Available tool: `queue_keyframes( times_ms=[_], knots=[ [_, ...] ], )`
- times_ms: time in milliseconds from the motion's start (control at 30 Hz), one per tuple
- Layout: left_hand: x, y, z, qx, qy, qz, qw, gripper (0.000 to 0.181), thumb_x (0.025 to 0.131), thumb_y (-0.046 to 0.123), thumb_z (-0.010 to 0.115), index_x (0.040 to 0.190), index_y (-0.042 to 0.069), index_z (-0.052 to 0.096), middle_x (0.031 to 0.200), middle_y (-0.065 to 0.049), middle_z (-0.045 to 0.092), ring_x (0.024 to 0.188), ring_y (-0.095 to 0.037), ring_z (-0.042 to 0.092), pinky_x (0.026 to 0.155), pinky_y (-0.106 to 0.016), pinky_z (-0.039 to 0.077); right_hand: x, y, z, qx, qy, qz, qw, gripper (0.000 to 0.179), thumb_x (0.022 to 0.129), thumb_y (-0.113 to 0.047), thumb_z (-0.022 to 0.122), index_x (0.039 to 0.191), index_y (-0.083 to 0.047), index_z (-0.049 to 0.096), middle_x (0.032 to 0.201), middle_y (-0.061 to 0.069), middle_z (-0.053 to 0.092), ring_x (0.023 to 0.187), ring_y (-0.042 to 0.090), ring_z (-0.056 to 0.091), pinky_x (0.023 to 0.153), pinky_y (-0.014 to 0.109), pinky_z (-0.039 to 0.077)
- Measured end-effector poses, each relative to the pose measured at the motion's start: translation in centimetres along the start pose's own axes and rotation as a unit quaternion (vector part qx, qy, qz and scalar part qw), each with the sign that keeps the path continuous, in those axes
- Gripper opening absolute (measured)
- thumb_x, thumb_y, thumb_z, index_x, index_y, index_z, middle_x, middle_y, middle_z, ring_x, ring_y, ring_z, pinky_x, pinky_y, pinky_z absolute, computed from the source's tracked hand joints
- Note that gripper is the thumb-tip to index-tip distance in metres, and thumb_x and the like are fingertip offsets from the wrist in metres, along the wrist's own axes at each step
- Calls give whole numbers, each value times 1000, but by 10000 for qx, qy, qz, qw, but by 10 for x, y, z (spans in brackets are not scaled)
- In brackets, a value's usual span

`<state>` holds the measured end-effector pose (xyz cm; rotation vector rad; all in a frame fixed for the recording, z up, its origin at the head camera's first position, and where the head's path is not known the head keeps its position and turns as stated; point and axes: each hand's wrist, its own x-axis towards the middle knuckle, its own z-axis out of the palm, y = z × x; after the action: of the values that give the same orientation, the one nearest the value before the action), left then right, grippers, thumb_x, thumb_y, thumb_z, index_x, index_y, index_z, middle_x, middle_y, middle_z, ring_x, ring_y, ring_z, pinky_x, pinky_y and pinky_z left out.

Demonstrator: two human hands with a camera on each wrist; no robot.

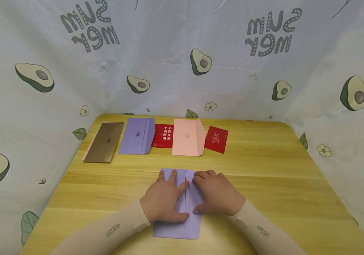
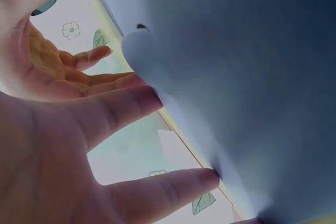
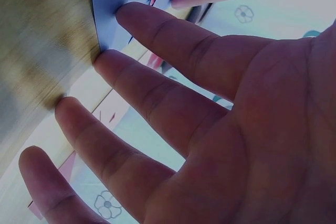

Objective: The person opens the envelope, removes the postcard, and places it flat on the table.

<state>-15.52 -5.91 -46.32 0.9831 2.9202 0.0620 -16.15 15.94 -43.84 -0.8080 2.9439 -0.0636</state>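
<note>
Tabletop (image 1: 280, 148) with wood grain: at far left of the back row, a brown envelope (image 1: 103, 143) lies over a pale edge. Next to it, a back purple envelope (image 1: 132, 138) has its flap spread to the right. The left hand (image 1: 162, 200), palm down and fingers spread, presses on the front purple envelope (image 1: 183, 203) and grasps nothing. Behind it, a red card (image 1: 163, 136) with white characters lies between the back purple envelope and a pink envelope (image 1: 186, 138). The front purple envelope, flat at near centre below the back row, has its flap unfolded rightward; a thin red strip shows at its opening. Just right of the pink envelope lies a tilted red card with faint lettering (image 1: 216, 139). The right hand (image 1: 218, 193), its grip released, rests fingertips at the flap's right edge; the right wrist view shows its fingers extended.
</note>
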Motion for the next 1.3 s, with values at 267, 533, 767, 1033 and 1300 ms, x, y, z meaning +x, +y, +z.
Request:
queue_keyframes(
  times_ms=[267,533,767,1033,1300],
  knots=[
    [0,1,-1,-121,-63,-61,9999,94,77,78,63,155,27,56,156,-30,45,122,-71,52,94,-60,55,1,-1,1,-10,22,-58,10000,88,63,-65,92,133,-16,68,141,4,63,128,32,57,93,64,50],
    [-1,0,0,-180,-39,-37,9998,91,79,75,62,155,24,55,155,-30,46,120,-71,52,100,-62,51,2,-1,2,-9,15,-76,10000,90,63,-66,92,133,-15,68,141,5,62,128,32,57,93,65,50],
    [-2,-4,0,-103,167,39,9998,92,78,76,65,154,25,55,154,-24,50,115,-69,57,88,-60,58,3,-1,3,-151,-30,-68,9999,85,61,-70,90,127,-18,74,141,5,64,128,32,58,94,64,50],
    [-1,-9,-2,-36,382,172,9991,99,76,87,63,152,26,56,151,-25,53,114,-66,60,80,-58,61,6,2,8,-266,527,-283,9979,60,76,-72,77,109,-22,81,132,5,67,122,30,60,89,60,52],
    [-1,-12,0,-92,517,241,9983,102,72,89,65,151,25,56,145,-27,57,112,-66,61,75,-58,61,11,0,20,-249,1328,-260,9905,44,82,-63,74,89,-20,82,115,4,69,109,30,62,81,55,54]
  ],
)
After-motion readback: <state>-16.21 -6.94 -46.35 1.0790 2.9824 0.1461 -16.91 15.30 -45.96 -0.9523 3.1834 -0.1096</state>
